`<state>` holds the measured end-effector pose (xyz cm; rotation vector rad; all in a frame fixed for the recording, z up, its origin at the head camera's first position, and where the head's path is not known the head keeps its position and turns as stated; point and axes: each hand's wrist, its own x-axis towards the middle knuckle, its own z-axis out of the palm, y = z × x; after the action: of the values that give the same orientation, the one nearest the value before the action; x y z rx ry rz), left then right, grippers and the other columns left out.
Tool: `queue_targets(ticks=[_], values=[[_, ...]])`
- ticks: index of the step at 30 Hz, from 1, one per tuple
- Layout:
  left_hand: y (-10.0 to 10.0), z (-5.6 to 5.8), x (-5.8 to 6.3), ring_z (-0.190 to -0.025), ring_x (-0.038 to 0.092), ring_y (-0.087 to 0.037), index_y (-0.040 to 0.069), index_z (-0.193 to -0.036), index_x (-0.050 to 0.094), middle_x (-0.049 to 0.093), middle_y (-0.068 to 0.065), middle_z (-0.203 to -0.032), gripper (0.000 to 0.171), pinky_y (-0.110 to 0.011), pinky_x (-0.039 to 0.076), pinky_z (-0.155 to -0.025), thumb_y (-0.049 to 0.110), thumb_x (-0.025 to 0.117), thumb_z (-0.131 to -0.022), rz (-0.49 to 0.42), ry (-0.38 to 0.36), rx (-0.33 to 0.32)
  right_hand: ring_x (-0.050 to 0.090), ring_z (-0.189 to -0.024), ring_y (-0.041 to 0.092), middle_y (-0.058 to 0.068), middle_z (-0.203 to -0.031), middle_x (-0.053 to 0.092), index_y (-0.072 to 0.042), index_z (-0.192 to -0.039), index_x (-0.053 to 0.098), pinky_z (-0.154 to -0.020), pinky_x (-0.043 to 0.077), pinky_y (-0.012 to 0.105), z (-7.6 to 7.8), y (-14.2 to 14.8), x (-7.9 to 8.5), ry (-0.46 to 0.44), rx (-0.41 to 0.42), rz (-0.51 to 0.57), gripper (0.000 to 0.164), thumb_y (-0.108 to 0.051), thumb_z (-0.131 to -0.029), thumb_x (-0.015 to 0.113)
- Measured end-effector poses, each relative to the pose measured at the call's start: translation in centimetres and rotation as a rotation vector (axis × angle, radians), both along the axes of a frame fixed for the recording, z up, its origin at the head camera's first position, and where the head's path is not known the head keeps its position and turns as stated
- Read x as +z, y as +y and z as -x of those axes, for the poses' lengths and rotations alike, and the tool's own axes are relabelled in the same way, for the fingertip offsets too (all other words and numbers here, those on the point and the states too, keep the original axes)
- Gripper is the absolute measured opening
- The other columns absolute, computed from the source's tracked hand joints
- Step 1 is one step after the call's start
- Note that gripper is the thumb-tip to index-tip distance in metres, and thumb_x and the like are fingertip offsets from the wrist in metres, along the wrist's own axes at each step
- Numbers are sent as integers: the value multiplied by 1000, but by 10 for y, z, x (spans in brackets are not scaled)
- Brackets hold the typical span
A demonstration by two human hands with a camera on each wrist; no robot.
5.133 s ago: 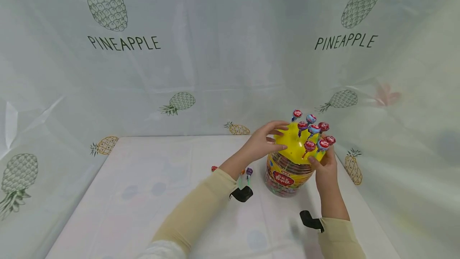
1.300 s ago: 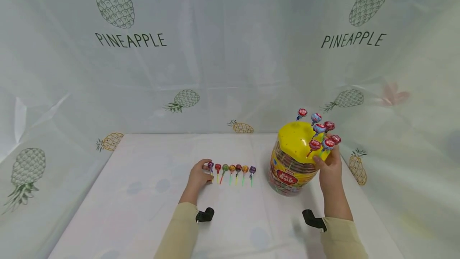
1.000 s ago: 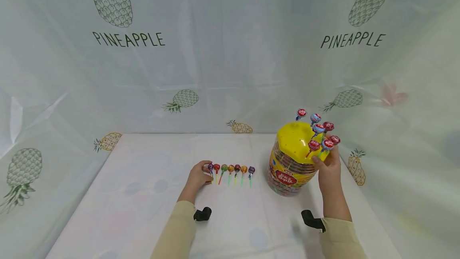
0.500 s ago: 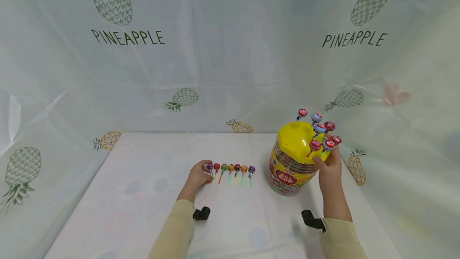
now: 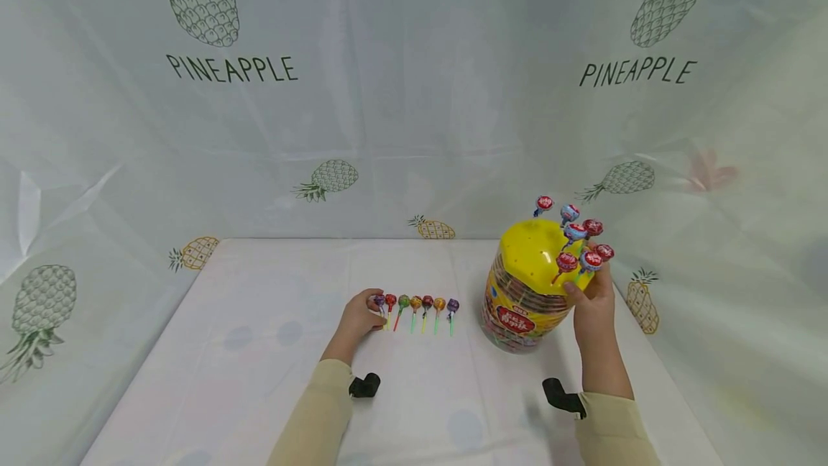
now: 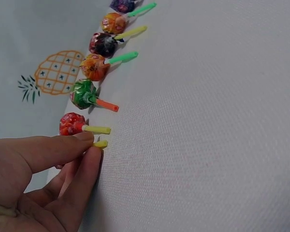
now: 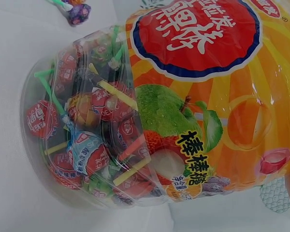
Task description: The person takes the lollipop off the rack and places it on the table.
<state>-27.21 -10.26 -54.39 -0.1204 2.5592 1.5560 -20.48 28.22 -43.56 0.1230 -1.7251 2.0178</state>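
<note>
My left hand is at the left end of a row of wrapped lollipops on the table. Thumb and fingertips pinch the yellow stick of the end lollipop, whose purple head shows in the head view. Beside it lies a red lollipop, then a green one. My right hand grips the right edge of the yellow lid on a big clear candy jar, thumb at the front. Several red and blue lollipops stick up from the lid's right side.
More lollipops, orange, dark red and purple, continue the row toward the jar. Through the jar's clear wall many loose lollipops show. A pale tablecloth covers the table, and a pineapple-print curtain hangs behind it.
Five seconds ago my left hand was at the lid; since then it has moved left to the row. One red lollipop has gone from the lid. Over the last second both hands stay nearly still.
</note>
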Motion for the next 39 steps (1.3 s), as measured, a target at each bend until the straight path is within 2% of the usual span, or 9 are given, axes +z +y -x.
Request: queue_targets(ticks=[8, 17, 21, 27, 33, 36, 39], values=[[0, -1, 0, -63, 57, -16, 2, -132, 56, 57, -9, -86, 66, -28, 54, -55, -11, 79, -71, 51, 26, -1, 35, -133, 21, 5, -144, 43, -21, -148, 41, -105, 35, 24, -1, -1, 1, 9, 7, 11, 60, 1, -95, 58], [2, 2, -3, -69, 54, -18, 5, -131, 58, 58, -6, -85, 65, -28, 51, -57, -6, 81, -72, 89, 20, -4, 36, -133, 21, 5, -144, 43, -21, -148, 42, -108, 33, 26, 0, -1, 0, 6, 5, 26, 60, 1, -94, 58], [1, 4, -4, -70, 55, -19, 6, -133, 57, 58, -7, -86, 66, -28, 51, -58, -6, 81, -72, 81, 8, -12, 36, -133, 21, 6, -144, 43, -19, -148, 42, -107, 34, 25, -1, 0, 1, 21, 8, 22, 59, 2, -94, 58], [-3, 3, -2, -71, 56, -18, 5, -135, 55, 60, -8, -90, 69, -28, 52, -59, -8, 80, -73, 63, -11, -22, 35, -134, 21, 5, -146, 42, -22, -148, 41, -108, 33, 25, -2, 0, 2, -3, 8, 16, 60, 0, -95, 58], [-9, 4, 8, -69, 58, -19, 6, -134, 56, 60, -10, -92, 66, -29, 52, -59, -7, 79, -74, 44, -32, 11, 34, -134, 20, 4, -146, 41, -23, -149, 40, -110, 31, 26, -2, 0, 2, -25, 2, 4, 62, 1, -95, 59], [-8, 5, 21, -74, 58, -20, 8, -135, 56, 61, -11, -97, 64, -31, 51, -62, -5, 78, -76, 51, -13, 9, 34, -134, 20, 4, -146, 41, -23, -149, 40, -111, 29, 27, -2, 0, 3, -27, 5, 3, 63, 2, -94, 59], [-1, 7, 43, -82, 61, -22, 11, -137, 55, 61, -13, -105, 63, -37, 54, -69, -3, 77, -80, 9, 29, -20, 34, -134, 20, 4, -146, 42, -23, -149, 40, -110, 30, 27, -3, 0, 3, -25, 7, -4, 62, 2, -95, 58]])
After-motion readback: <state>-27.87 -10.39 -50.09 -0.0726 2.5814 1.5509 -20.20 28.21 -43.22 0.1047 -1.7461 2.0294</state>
